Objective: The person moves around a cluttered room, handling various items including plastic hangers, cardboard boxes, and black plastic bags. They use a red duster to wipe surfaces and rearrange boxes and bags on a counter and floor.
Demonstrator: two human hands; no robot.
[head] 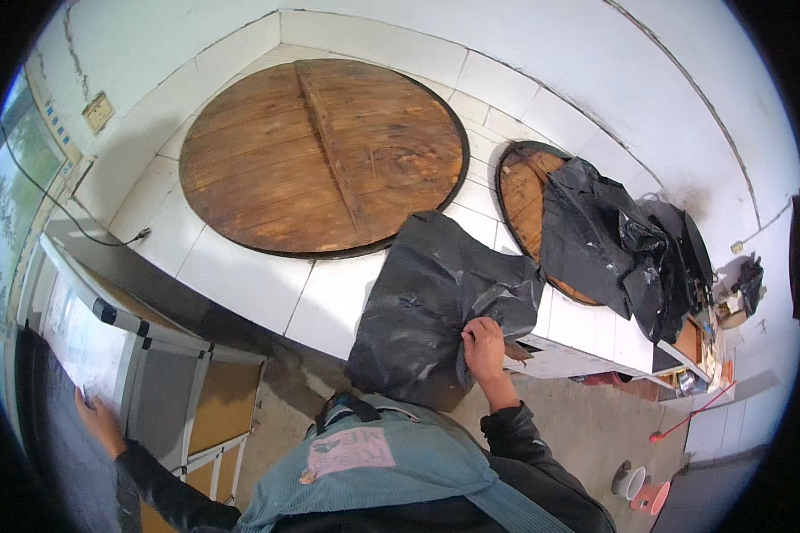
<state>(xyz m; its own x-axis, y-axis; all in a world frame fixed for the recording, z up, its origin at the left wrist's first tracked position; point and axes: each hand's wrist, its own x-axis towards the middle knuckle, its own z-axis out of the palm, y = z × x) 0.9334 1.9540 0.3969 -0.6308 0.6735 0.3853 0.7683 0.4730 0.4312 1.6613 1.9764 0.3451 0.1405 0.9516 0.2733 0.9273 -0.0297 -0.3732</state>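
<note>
A sheet of black plastic (pixel 433 313) hangs from my right hand (pixel 485 353), whose fingers pinch it near its right side, over the edge of the white tiled counter. The sheet's top touches the rim of a large round wooden lid (pixel 327 153) with a crossbar. My left hand (pixel 100 420) is far to the left, at the side of a white-framed cabinet (pixel 167 380); its fingertips touch or are near a pale panel, and I cannot tell whether they grip it. More black plastic (pixel 593 233) partly covers a smaller round wooden lid (pixel 521 193).
A black cable with a plug (pixel 143 234) lies on the counter's left corner. At the lower right, a white bucket (pixel 630 482) and a pink bucket (pixel 651 498) stand on the floor near a red stick (pixel 693 413). Shelves with cluttered items are at the counter's right end.
</note>
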